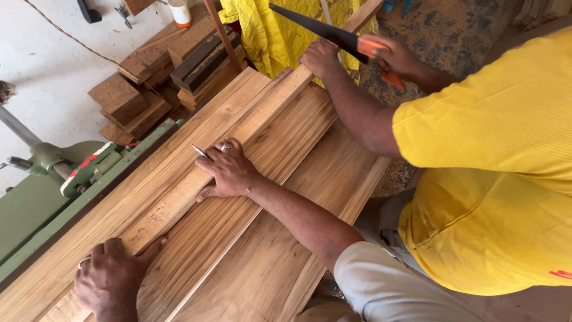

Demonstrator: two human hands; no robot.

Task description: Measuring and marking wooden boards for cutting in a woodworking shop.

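From the head view, the left hand (pixel 110 277) lies flat and unclenched on the near end of a long narrow wooden strip (pixel 220 158), fingers spread, a ring on one finger, pressing the strip down without closing around it. Further along the same strip, ahead of the left hand, the right hand (pixel 229 170) rests palm down on the wood, a ring on one finger, its fingers pinching a thin pencil (pixel 199 151) whose tip touches the strip's surface. The strip lies on top of wide wooden boards (pixel 280 238) that run under both hands, from the near left corner up toward the far right; these rest on the desk (pixel 89 194), a green machine bed whose edge shows just to the left of the hands.

Beyond the right hand, at the far end of the strip, a co-worker in a yellow shirt (pixel 500 155) leans in from the right. One co-worker's hand (pixel 319 56) presses on the strip's far end; the other co-worker's hand (pixel 396 56) is closed around the orange handle of a handsaw (pixel 319 30), whose dark blade slants up and to the left above the wood.

Well to the left of the right hand and further away, a stack of wood offcuts (pixel 167 71) sits on the pale floor. A yellow cloth (pixel 274 30) hangs past the far end of the boards, close to the saw blade
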